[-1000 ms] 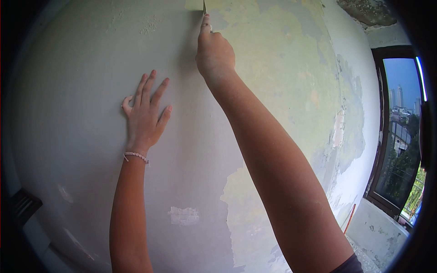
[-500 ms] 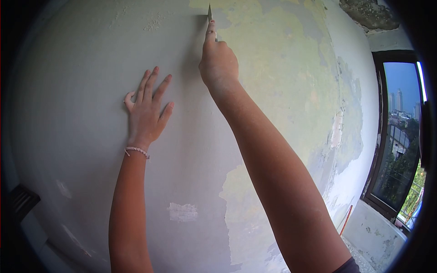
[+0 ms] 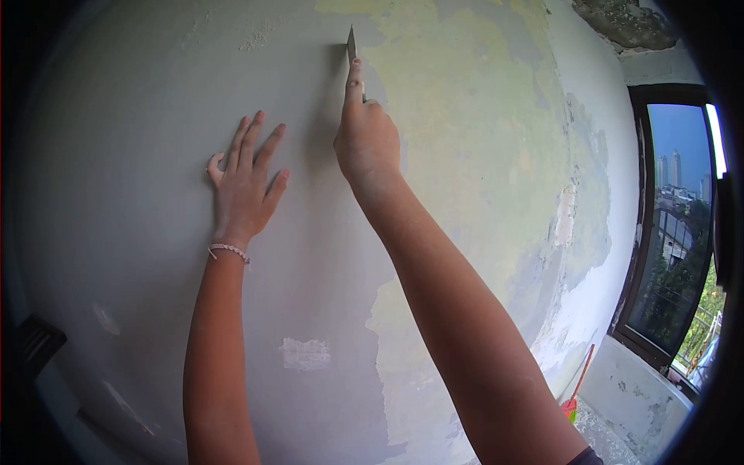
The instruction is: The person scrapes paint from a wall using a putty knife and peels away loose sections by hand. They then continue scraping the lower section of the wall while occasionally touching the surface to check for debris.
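My right hand [image 3: 370, 139] is closed round the handle of a scraper [image 3: 352, 45], index finger stretched along it. The thin metal blade is seen nearly edge-on, tip upward, against or very near the wall [image 3: 310, 256], close to where grey coating meets a yellowish-green bared patch [image 3: 473, 147]. Most of the handle is hidden inside the fist. Lower and to the left, my left hand [image 3: 246, 182] lies flat on the grey coating with its fingers spread. A braided bracelet [image 3: 229, 249] circles that wrist.
A dark-framed window [image 3: 674, 225] stands at the right. Below it, a red-handled tool [image 3: 577, 387] leans near the floor. Damaged plaster [image 3: 626, 23] shows at the upper right. A pale rough patch [image 3: 306, 354] marks the lower wall, and a dark slatted object [image 3: 39, 341] sits at left.
The scraper and my right hand appear slightly lower along the wall. My left hand stays spread in place; the whole view has shifted a little, showing more of the red-handled tool.
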A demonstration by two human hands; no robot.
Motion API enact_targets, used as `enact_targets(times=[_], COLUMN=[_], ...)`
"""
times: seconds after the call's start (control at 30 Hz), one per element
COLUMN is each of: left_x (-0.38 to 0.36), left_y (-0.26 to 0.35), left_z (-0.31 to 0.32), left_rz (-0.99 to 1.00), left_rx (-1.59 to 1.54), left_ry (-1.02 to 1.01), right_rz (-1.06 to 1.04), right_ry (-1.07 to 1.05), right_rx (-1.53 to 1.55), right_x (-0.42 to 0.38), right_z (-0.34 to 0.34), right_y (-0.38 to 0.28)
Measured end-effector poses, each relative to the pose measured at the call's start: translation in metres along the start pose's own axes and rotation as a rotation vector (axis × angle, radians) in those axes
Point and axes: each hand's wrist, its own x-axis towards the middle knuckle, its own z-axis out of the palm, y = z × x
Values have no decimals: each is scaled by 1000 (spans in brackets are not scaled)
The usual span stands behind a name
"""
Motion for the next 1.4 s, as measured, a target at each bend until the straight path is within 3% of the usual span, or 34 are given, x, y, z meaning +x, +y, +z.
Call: enact_targets(times=[0.17,0.37,0.77,1.4], left_x=[-1,-1,-2,-3], left_y=[0,0,-2,-6], left_z=[1,2,5,10], left_rz=[0,-7,-8,13], left_rx=[37,98,85,55], left_ry=[-1,8,-7,38], right_rz=[9,22,56,68], right_ry=[-108,-50,-164,-110], right_rx=[-6,30,-11,43], right_x=[-13,-34,-78,-133], right_z=[-6,3,3,31], right_y=[-1,2,6,14])
